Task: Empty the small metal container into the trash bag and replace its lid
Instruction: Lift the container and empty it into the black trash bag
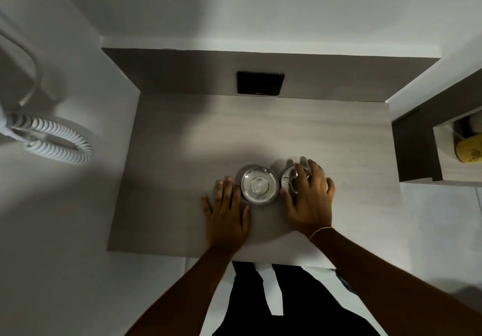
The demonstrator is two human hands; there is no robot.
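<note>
Two shiny round metal pieces stand side by side on the grey wood-look shelf [260, 132]. The left one [260, 184] is a wide disc with a raised knob in its middle and looks like the lid. The small metal container [288, 178] stands to its right with its top uncovered. My right hand [310, 197] covers most of it, thumb at its left rim and fingers curled over its top and far side. My left hand [225, 210] lies flat on the shelf with fingers apart, just left of the lid and holding nothing. No trash bag is in view.
A black square plate [260, 82] is set in the panel behind the shelf. A coiled white hose [54, 142] hangs on the left wall. A niche at the right holds a yellow object [469, 149]. Dark clothing with white strips [287, 309] shows below the shelf's front edge.
</note>
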